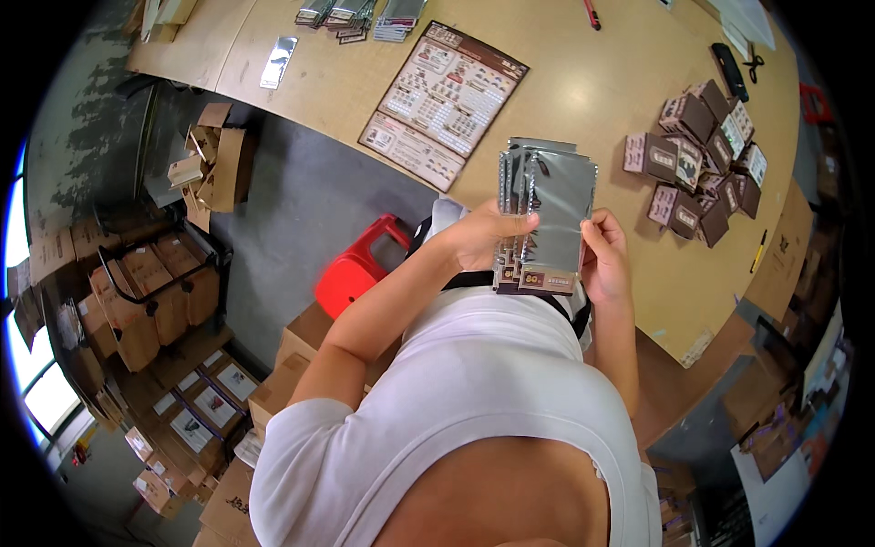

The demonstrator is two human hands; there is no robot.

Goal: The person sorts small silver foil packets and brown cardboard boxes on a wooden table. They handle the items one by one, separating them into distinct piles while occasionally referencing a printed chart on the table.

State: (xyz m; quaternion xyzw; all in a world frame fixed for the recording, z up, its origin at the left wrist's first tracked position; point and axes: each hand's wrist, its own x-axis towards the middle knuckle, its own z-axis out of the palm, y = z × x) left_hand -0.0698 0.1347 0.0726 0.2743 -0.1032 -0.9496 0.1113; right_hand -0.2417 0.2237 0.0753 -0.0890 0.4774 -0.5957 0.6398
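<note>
Close to my waist, over the table's near edge, I hold a loose fanned stack of silver foil packets (558, 205) with brown printed strips along their lower ends. My left hand (485, 232) grips the stack's left side, its thumb lying across the front. On the opposite edge, my right hand (606, 255) is closed with thumb and fingers on the packets. Beyond them a brown and white printed sheet (445, 105) lies flat on the wooden table (583, 82).
Small brown boxes (674, 159) form a pile on the right. More foil packets (351, 16) lie at the far edge, a single packet (278, 62) left of them. A black-handled tool (729, 71) and yellow pen (758, 251) lie right. A red stool (351, 278) and cartons (159, 283) stand left.
</note>
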